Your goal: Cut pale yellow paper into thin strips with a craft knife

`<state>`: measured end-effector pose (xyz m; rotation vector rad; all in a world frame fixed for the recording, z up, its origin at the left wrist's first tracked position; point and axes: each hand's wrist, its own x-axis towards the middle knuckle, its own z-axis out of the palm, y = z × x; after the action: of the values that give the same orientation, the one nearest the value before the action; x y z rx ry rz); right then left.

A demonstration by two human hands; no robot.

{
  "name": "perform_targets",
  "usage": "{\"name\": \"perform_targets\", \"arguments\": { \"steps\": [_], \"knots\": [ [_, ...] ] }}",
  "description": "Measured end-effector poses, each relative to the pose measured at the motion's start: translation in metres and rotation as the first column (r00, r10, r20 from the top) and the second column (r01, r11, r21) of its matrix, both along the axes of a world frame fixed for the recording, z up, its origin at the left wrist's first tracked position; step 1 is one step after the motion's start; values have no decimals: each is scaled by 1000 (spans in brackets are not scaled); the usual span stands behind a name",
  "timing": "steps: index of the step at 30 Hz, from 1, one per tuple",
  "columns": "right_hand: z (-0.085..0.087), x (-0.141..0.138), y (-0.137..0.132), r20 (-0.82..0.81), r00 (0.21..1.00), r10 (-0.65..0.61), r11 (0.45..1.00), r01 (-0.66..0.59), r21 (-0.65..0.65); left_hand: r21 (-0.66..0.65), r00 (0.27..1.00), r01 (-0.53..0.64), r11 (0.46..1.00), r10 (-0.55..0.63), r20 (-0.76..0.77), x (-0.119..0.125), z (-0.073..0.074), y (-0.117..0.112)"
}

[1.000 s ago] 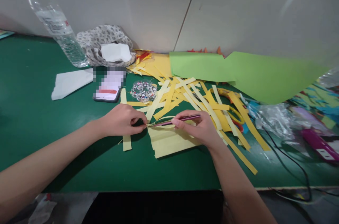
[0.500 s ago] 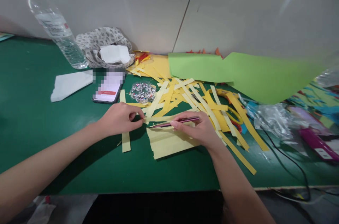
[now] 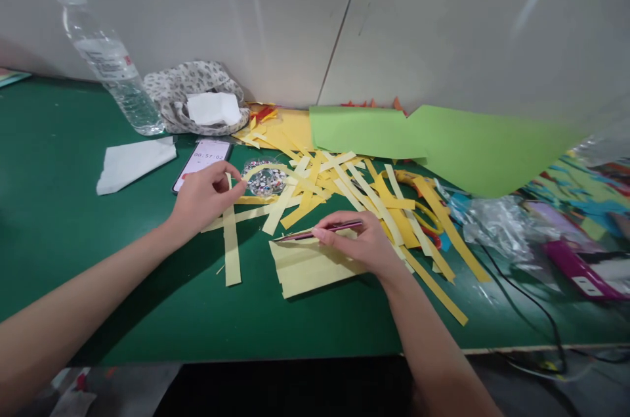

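Note:
My left hand (image 3: 203,197) is raised over the green table, thumb and forefinger pinched on the end of a pale yellow paper strip (image 3: 266,167). The strip arcs to the right, over a clear round case of small beads or gems (image 3: 259,188), towards other strips. In my right hand (image 3: 352,240) is a slim, pointed, pinkish-purple tool that looks like tweezers (image 3: 305,234). Its tip lies at the upper left corner of a creased pale yellow paper sheet (image 3: 310,267), and the hand rests on that sheet's right part. A loose paper strip (image 3: 231,246) lies left of the sheet.
Behind my hands are piled yellow strips (image 3: 319,180), yellow-handled scissors (image 3: 429,217) and green paper (image 3: 453,148). A phone (image 3: 216,150), tissue (image 3: 135,164), patterned cloth pouch (image 3: 170,98) and water bottle (image 3: 111,69) stand left. Plastic wrap (image 3: 502,223) and a black cable (image 3: 522,292) lie right.
My left hand has moved up and left with the strip, which has come away from the sheet's top edge and now arcs. My right hand has barely moved.

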<state>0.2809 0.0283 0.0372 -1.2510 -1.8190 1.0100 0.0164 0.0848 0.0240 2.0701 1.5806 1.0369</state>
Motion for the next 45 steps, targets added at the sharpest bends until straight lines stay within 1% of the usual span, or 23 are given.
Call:
{"name": "perform_targets", "arguments": {
  "steps": [2, 4, 5, 7, 10, 13, 15, 17, 22, 28, 31, 33, 36, 39, 43, 45],
  "knots": [
    [1, 0, 0, -4, 1000, 2, 1000, -2, -6, 11, 996, -6, 1000, 5, 93, 0, 0, 1],
    [2, -1, 0, -7, 1000, -4, 1000, 4, -18, 8, 989, 58, 998, -58, 137, 3, -2, -1],
    [3, -1, 0, -10, 1000, -10, 1000, 10, -23, 1, 987, 107, 994, -106, 119, 5, -4, -3],
    [3, -1, -1, -19, 1000, -20, 999, 20, -28, -20, 973, 229, 973, -229, 24, 8, -7, -9],
    [2, -2, -1, -51, 998, -43, 998, 41, -37, -7, 922, 369, 929, -367, -119, 13, -10, -16],
    [-2, 0, 0, -124, 982, -142, 989, 135, -65, -7, 861, 465, 885, -455, -227, 16, -11, -19],
    [-4, 1, 0, -175, 962, -209, 977, 198, -79, -20, 833, 500, 866, -487, -264, 17, -10, -21],
    [-6, 2, 1, -209, 951, -228, 973, 215, -82, -52, 813, 514, 856, -506, -289, 20, -10, -22],
    [-6, 3, 2, -228, 951, -211, 977, 198, -80, -138, 786, 513, 847, -528, -321, 24, -10, -25],
    [-5, 1, 1, -181, 953, -243, 970, 237, -51, -149, 776, 534, 832, -553, -305, 24, -12, -25],
    [-8, 2, 1, -201, 936, -287, 958, 283, -52, -189, 780, 525, 830, -558, -283, 25, -13, -26],
    [-9, 3, 1, -250, 919, -305, 952, 299, -63, -195, 778, 528, 827, -562, -279, 26, -14, -26],
    [-10, 7, 2, -356, 886, -298, 954, 292, -73, -152, 782, 537, 830, -557, -279, 26, -14, -27],
    [-9, 10, 3, -424, 870, -253, 966, 252, -61, -76, 807, 536, 841, -537, -246, 23, -15, -26],
    [-8, 9, 3, -396, 895, -204, 979, 194, -65, 25, 830, 527, 849, -509, -227, 18, -14, -23],
    [-8, 8, 3, -375, 904, -204, 979, 189, -76, 35, 822, 540, 841, -519, -234, 16, -12, -22]
  ]
}}
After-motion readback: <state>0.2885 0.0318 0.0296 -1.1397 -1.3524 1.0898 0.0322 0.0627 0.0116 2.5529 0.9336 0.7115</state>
